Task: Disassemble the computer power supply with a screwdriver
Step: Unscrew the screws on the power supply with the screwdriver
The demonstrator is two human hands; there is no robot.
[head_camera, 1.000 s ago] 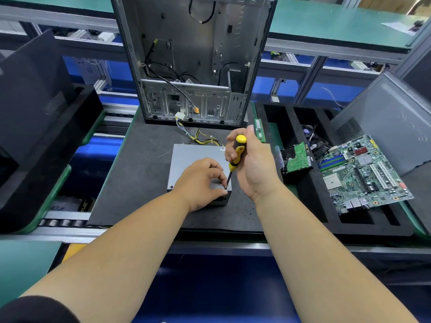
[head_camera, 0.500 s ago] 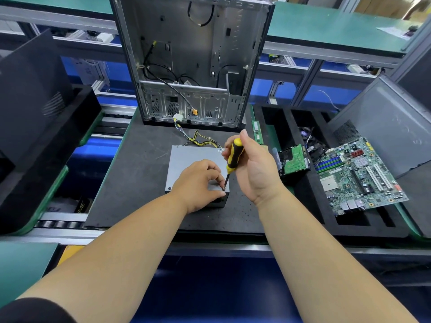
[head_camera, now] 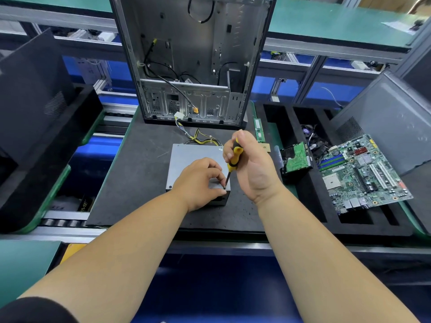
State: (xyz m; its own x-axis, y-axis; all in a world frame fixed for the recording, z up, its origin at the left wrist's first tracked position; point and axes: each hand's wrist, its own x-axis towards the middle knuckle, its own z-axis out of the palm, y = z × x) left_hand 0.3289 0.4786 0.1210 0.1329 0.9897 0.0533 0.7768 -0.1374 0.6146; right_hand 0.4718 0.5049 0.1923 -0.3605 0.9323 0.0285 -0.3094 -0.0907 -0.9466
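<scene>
A grey metal power supply (head_camera: 189, 155) lies flat on the black mat (head_camera: 140, 183), its yellow and black cables (head_camera: 200, 138) trailing toward the case. My right hand (head_camera: 251, 169) grips a yellow and black screwdriver (head_camera: 233, 159), held nearly upright with its tip on the near right corner of the supply's top. My left hand (head_camera: 200, 180) rests on that same corner, its fingers curled beside the screwdriver's shaft and covering much of the near edge. Whether those fingers pinch the shaft or a screw is hidden.
An open, emptied computer case (head_camera: 193, 61) stands behind the supply. A black foam tray (head_camera: 303, 206) on the right holds a hard drive (head_camera: 295, 159) and a motherboard (head_camera: 363, 173). A memory stick (head_camera: 258, 130) lies by the case. Dark panels stand at left (head_camera: 30, 101) and right (head_camera: 382, 113).
The right hand has shifted its grip on the screwdriver handle, with the thumb coming over its top. The tip stays on the same corner and the left hand keeps its place.
</scene>
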